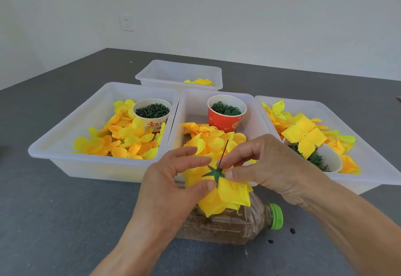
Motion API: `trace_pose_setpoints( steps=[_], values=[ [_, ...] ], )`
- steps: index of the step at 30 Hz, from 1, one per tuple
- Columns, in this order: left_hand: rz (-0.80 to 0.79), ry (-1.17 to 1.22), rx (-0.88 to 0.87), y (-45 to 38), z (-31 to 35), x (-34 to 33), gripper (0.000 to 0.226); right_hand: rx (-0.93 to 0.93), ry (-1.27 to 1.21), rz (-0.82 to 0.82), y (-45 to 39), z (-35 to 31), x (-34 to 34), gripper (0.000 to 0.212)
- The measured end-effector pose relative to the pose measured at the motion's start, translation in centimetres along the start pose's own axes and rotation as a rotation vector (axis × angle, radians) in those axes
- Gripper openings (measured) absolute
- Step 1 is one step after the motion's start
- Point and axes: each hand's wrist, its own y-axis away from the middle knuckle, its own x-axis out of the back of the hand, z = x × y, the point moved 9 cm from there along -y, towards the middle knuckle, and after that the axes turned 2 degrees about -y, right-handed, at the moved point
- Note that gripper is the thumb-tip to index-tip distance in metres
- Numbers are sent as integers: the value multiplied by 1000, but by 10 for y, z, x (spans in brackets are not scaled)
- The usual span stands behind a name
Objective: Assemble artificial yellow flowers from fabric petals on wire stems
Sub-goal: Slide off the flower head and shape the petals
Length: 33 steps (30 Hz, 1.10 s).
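Note:
A yellow fabric flower [230,195] hangs upside down between both hands, above a lying plastic bottle. A green star-shaped calyx [214,173] sits on its base, and a thin dark wire stem [223,153] sticks up from it. My left hand [171,186] pinches the petals at the calyx with thumb and fingers. My right hand [269,167] pinches the stem just above the calyx with fingertips and thumb. Loose yellow petals [121,139] fill the trays behind.
Three white trays [65,145] [184,106] [368,145] stand side by side, a fourth [180,69] behind. Cups of green parts: a white cup [152,113], a red cup [226,113], a tipped cup [329,158]. The sand-filled bottle [238,223] lies near the table's front.

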Motion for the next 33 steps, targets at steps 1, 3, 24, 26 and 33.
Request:
trace_pose_setpoints(
  steps=[1,3,24,26,33],
  values=[
    [7,-4,-15,2,1,3,33,3,-9,4,1,1,0,16],
    [50,-46,-57,5,6,9,28,29,4,27,2,0,1,12],
    [165,-270,-369,5,13,-1,21,225,-24,191,6,6,-2,20],
    [167,-239,-373,5,10,-2,18,233,-39,183,5,7,-4,21],
    [181,-251,-405,6,9,-4,2,258,-53,208,4,16,-5,15]
  ],
)
